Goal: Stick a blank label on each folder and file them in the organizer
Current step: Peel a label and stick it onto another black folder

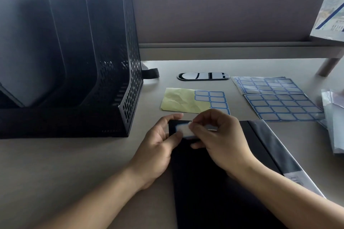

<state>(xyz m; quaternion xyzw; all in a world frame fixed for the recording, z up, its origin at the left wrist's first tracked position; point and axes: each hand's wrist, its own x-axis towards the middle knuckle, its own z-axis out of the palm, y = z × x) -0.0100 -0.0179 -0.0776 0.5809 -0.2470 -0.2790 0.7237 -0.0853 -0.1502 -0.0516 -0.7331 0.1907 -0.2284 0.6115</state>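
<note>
lying flat on the desk [55, 163], a black folder [214, 182] runs from the near edge up to both hands. a white label [183, 131] with a blue border sits at its top left corner. the left hand [160, 143] has its thumb pressed on the label's lower edge, fingers curled round the folder's corner. the right hand [216, 132] pinches the label's right part between thumb and forefinger (whether it is fully stuck down, i cannot tell). just beyond lies a half-used label sheet [195, 101] with yellow backing showing; fuller label sheets [279, 98] lie to its right. the black mesh organizer [115, 65] stands on the left, well apart from the folder.
</note>
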